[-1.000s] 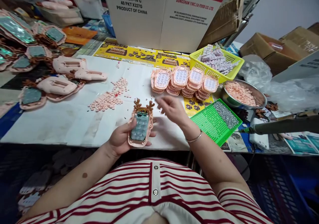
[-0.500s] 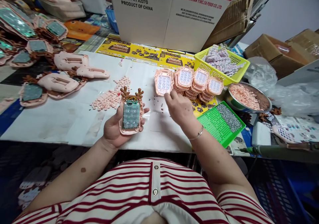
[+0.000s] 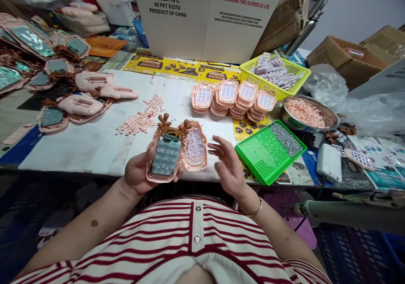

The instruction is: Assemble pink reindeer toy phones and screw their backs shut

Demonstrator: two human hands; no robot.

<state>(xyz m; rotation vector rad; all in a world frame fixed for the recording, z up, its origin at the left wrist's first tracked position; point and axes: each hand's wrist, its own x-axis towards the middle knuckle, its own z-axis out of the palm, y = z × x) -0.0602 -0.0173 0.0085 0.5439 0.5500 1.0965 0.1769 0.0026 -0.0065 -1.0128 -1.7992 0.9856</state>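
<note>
Several pink toy shells [image 3: 80, 103] with antlers, far left on the white sheet [image 3: 79, 149]; loose pink buttons [image 3: 141, 121] beside them. Left hand [image 3: 139, 174], fingers curled, grips a reindeer phone casing [image 3: 166, 153] with its circuit board upward, above the table edge. Keypad panel [image 3: 195, 148] rests just beside it, touching the casing's right edge. Right hand [image 3: 229, 166], fingers spread, holds nothing, next to the panel. Stacked keypad panels [image 3: 234, 100], green screw tray [image 3: 268, 149], bowl of buttons [image 3: 305, 113] at right. Step judged: joining panel to casing; aligning and pressing appears called for.
</note>
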